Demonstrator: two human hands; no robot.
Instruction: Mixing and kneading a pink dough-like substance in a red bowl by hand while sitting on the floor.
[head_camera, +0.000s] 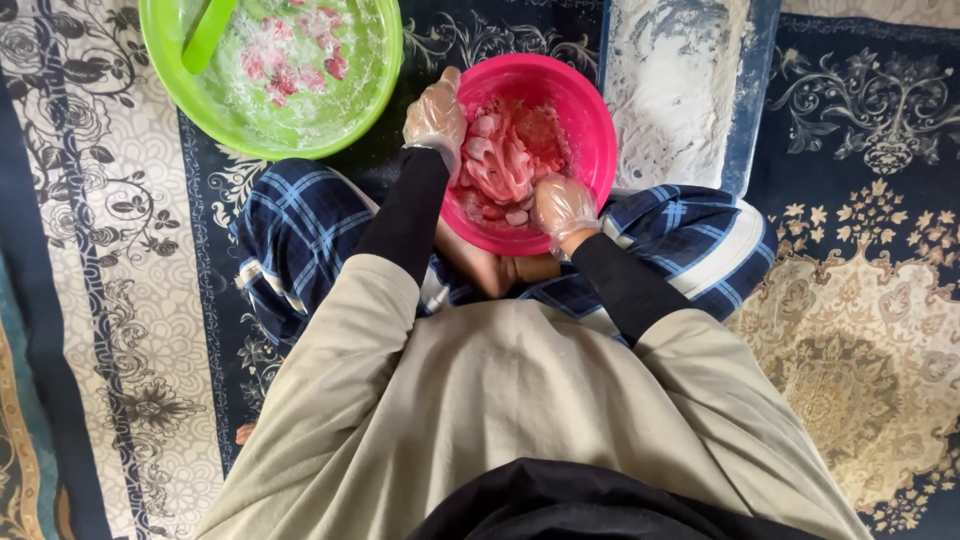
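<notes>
Pink bowl (590, 110) sits in my lap btwn my knees, meat (505, 160) inside, floured. My left hand (436, 118), gloved, curls over the bowl's left rim, steadying it. My right hand (564, 206), gloved, is cupped down on the meat at the near edge; fingers partly hidden. Meat looks soft, floppy, wet, prob slippery w/ gloves, so scoop from under, not pinch. Green bowl (380, 80) w/ coated pieces sits left, flour tray (755, 100) right.
</notes>
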